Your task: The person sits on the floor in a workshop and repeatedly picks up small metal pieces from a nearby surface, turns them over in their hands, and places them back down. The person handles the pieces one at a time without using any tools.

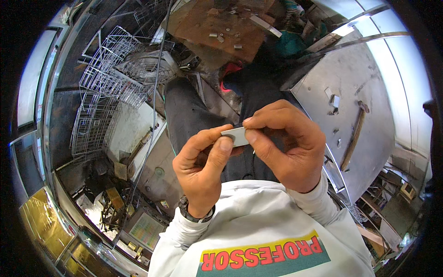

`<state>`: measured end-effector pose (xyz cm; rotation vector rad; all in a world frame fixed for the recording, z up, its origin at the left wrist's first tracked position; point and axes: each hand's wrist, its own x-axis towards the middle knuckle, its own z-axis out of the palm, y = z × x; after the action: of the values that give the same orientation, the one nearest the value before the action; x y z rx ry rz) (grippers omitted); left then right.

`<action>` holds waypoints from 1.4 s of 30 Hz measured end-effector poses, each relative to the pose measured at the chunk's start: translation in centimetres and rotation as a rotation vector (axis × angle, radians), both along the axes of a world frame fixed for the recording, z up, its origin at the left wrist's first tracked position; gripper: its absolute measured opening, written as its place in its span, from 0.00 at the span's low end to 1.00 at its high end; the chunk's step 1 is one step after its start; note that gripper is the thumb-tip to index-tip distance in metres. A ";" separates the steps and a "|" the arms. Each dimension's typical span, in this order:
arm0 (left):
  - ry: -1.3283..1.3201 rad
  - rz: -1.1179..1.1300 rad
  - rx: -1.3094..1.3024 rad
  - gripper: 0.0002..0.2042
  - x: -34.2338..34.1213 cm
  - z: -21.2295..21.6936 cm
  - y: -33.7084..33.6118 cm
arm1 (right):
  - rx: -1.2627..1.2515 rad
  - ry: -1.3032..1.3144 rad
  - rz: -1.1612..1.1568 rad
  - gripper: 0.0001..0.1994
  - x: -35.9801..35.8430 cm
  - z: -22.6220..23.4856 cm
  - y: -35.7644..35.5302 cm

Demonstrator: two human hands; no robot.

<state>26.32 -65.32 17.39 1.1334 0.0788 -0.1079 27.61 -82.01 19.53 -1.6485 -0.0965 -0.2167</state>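
A small flat rectangular piece of grey metal [238, 137] is held up in front of my lap, between both hands. My left hand [200, 164] pinches its left end, with the thumb on the face toward me. At the right end, my right hand [295, 143] grips the piece between thumb and bent index finger. My fingers hide the underside and both ends of the piece.
To the right stands a metal-topped table [376, 92] with a hammer [353, 138] and small metal offcuts [335, 101]. Ahead lies a brown board [198, 21] with small metal pieces. Wire racks [104, 74] and a round fan grille [147, 67] stand left, near a hanging cable [154, 99].
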 end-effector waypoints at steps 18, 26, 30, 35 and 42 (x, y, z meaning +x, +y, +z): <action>-0.448 0.074 0.397 0.15 -0.3 0.5 -0.7 | -0.240 -0.249 -0.142 0.12 -0.4 0.1 0.6; -0.548 0.089 0.548 0.16 -0.5 0.5 -0.5 | -0.273 -0.250 -0.151 0.13 -0.5 0.2 0.9; -0.593 0.101 0.603 0.15 -0.6 0.4 -0.4 | -0.284 -0.259 -0.159 0.12 -0.7 0.3 1.1; -0.602 0.110 0.630 0.15 -0.6 0.4 -0.4 | -0.281 -0.229 -0.148 0.12 -0.8 0.3 1.2; -0.593 0.112 0.651 0.13 -0.5 0.0 -0.5 | -0.194 -0.252 -0.133 0.13 -0.5 -0.4 0.7</action>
<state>25.82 -65.79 17.41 1.7636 -0.3762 0.3816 27.06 -81.30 19.14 -1.8155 -0.2049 -0.5305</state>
